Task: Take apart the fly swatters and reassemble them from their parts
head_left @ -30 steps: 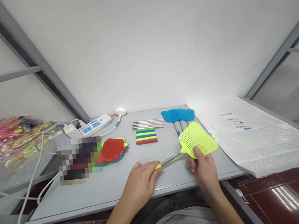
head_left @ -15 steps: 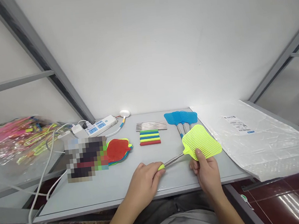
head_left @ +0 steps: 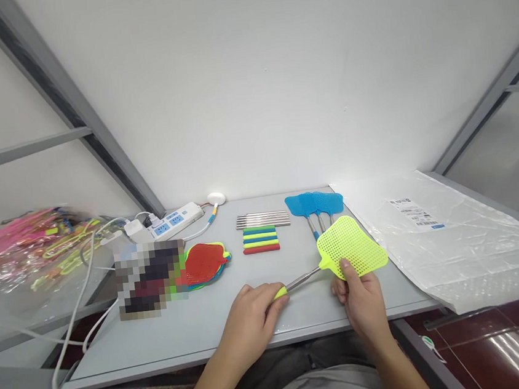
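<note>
A yellow-green fly swatter with a short metal shaft is held above the front of the table. My left hand is closed around its yellow-green handle. My right hand pinches the lower edge of the mesh head, thumb on top. Behind the swatter lie several blue fly swatters, their heads overlapping. Left of them are a row of metal rods and, in front, a row of coloured handles. A stack of swatter heads, red on top, lies further left.
A white power strip with cables stands at the back left, near a blurred-out dark item. Plastic-bagged colourful goods lie at far left. A bubble-wrap sheet covers the table's right side and hangs over its edge.
Both hands keep the same hold on the yellow-green fly swatter. The view has shifted very slightly; nothing on the table has visibly moved.
</note>
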The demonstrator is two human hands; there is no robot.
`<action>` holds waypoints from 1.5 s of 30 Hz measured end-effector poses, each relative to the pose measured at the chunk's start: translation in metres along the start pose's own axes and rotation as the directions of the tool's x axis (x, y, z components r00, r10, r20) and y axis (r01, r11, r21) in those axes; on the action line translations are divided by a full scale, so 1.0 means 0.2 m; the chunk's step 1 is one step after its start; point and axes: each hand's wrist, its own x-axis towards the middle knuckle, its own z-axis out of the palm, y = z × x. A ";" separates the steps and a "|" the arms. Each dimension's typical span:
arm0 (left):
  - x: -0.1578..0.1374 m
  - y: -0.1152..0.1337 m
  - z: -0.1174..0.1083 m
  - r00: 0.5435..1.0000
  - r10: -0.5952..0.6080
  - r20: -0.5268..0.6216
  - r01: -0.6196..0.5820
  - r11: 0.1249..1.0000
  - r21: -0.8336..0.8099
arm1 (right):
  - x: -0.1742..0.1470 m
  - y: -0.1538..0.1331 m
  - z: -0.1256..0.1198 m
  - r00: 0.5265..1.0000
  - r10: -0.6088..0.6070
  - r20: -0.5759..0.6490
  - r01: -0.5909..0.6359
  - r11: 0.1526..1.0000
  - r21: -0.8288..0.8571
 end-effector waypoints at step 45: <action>-0.19 0.31 -0.08 0.978 0.159 -0.138 -0.105 0.935 0.339 | -0.15 -0.27 -0.08 0.951 -0.014 0.309 0.014 1.000 0.001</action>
